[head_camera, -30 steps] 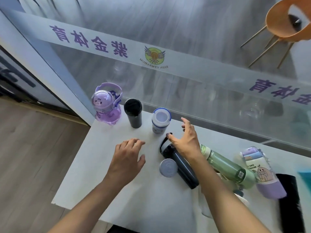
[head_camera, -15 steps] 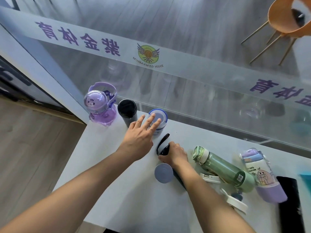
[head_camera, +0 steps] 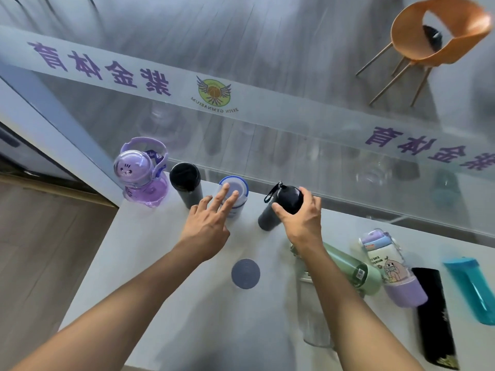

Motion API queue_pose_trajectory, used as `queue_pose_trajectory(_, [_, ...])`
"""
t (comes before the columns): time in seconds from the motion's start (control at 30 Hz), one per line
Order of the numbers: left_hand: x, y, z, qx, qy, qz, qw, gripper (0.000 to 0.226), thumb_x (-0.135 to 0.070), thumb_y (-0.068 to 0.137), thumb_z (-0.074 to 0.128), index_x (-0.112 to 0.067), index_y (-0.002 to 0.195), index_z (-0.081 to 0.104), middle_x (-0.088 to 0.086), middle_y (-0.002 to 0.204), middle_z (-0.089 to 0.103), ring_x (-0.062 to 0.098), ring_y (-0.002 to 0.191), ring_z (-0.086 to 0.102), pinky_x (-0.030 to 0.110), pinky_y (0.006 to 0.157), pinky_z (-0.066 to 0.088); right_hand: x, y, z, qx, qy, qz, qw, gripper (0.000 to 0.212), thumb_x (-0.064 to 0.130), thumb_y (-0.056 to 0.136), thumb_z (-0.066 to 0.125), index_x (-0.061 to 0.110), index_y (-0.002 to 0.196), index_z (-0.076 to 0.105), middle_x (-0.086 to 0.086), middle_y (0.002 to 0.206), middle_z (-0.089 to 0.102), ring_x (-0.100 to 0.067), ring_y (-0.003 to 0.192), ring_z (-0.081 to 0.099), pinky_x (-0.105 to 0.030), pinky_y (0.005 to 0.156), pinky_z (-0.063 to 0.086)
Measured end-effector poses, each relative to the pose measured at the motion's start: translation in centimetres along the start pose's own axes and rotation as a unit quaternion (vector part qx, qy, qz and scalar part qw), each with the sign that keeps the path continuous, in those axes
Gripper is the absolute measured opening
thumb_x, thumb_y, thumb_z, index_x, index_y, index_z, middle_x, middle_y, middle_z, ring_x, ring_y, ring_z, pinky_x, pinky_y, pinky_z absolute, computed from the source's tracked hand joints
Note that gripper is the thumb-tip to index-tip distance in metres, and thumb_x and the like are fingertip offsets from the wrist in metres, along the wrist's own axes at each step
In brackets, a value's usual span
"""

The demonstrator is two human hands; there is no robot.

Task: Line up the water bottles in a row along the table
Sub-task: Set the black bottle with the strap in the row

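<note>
Three bottles stand in a row at the table's far edge: a purple jug (head_camera: 142, 175), a black tumbler (head_camera: 186, 184) and a white bottle with a blue rim (head_camera: 233, 194). My left hand (head_camera: 211, 220) has its fingers spread, the tips resting on the white bottle. To the right of the white bottle, my right hand (head_camera: 300, 215) grips the top of a black bottle with a strap (head_camera: 281, 206), holding it nearly upright on the table. On the right lie a green bottle (head_camera: 353, 269), a purple cartoon bottle (head_camera: 391, 269), a black bottle (head_camera: 434, 317) and a teal bottle (head_camera: 474, 287).
A grey round lid (head_camera: 245, 269) lies flat on the white table (head_camera: 166, 290). A clear cup (head_camera: 314, 311) stands under my right forearm. A glass wall with purple lettering runs along the table's far edge. An orange chair (head_camera: 434, 33) is behind the glass.
My right hand has lifted the black strap bottle from lying by the grey lid to nearly upright beside the white bottle. My left hand stays at the white bottle.
</note>
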State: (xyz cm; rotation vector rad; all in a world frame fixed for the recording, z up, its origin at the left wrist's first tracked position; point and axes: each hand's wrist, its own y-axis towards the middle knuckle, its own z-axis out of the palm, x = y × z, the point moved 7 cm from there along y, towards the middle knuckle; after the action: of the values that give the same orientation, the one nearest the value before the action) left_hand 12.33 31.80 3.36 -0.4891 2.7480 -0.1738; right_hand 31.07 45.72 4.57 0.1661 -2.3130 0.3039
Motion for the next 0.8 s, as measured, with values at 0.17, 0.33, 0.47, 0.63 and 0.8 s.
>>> queue_pose_trajectory(0.17, [0.1, -0.2, -0.1, 0.002, 0.003, 0.001, 1.0, 0.092, -0.019, 0.081, 0.053, -0.042, 0.152, -0.001, -0.014, 0.163, -0.008, 0.027, 0.14, 0.023, 0.041, 0.11, 0.029, 0.3, -0.3, 0.7, -0.006, -0.002, -0.027, 1.0, 0.08, 0.033, 0.075, 0.086, 0.015, 0.143, 0.047, -0.008, 0.13, 0.045, -0.026, 0.116, 0.055, -0.022, 0.098, 0.038])
queue_pose_trajectory(0.33, [0.0, -0.1, -0.1, 0.007, 0.005, -0.001, 1.0, 0.093, -0.019, 0.08, 0.053, -0.042, 0.151, -0.003, -0.014, 0.163, -0.011, 0.026, 0.141, 0.022, 0.041, 0.109, 0.029, 0.5, -0.6, 1.5, 0.006, -0.022, -0.043, 0.999, 0.079, 0.033, 0.074, 0.086, 0.016, 0.141, 0.049, -0.008, 0.127, 0.045, -0.027, 0.112, 0.058, -0.027, 0.1, 0.043])
queue_pose_trajectory(0.47, [0.1, -0.2, 0.3, 0.009, 0.003, -0.003, 1.0, 0.094, -0.02, 0.081, 0.053, -0.043, 0.15, -0.006, -0.015, 0.162, -0.014, 0.027, 0.141, 0.023, 0.04, 0.108, 0.03, 0.4, -0.9, 1.8, 0.01, -0.026, -0.043, 0.999, 0.08, 0.033, 0.075, 0.085, 0.016, 0.143, 0.048, -0.007, 0.128, 0.044, -0.026, 0.113, 0.058, -0.025, 0.099, 0.041])
queue_pose_trajectory(0.63, [0.2, -0.3, 0.3, 0.017, 0.006, -0.003, 1.0, 0.096, -0.021, 0.081, 0.054, -0.044, 0.15, -0.009, -0.016, 0.162, -0.017, 0.028, 0.141, 0.022, 0.041, 0.109, 0.03, 0.7, -0.6, 1.8, 0.002, -0.019, -0.04, 0.999, 0.081, 0.034, 0.077, 0.085, 0.016, 0.145, 0.046, -0.009, 0.132, 0.044, -0.029, 0.117, 0.056, -0.03, 0.103, 0.043])
queue_pose_trajectory(0.8, [0.2, -0.4, 0.3, 0.025, 0.006, -0.004, 1.0, 0.096, -0.021, 0.081, 0.054, -0.043, 0.151, -0.008, -0.015, 0.162, -0.016, 0.029, 0.142, 0.021, 0.041, 0.11, 0.029, 0.7, -0.6, 1.9, -0.01, -0.035, -0.035, 0.999, 0.082, 0.036, 0.076, 0.085, 0.014, 0.145, 0.046, -0.011, 0.132, 0.046, -0.031, 0.118, 0.056, -0.034, 0.105, 0.045])
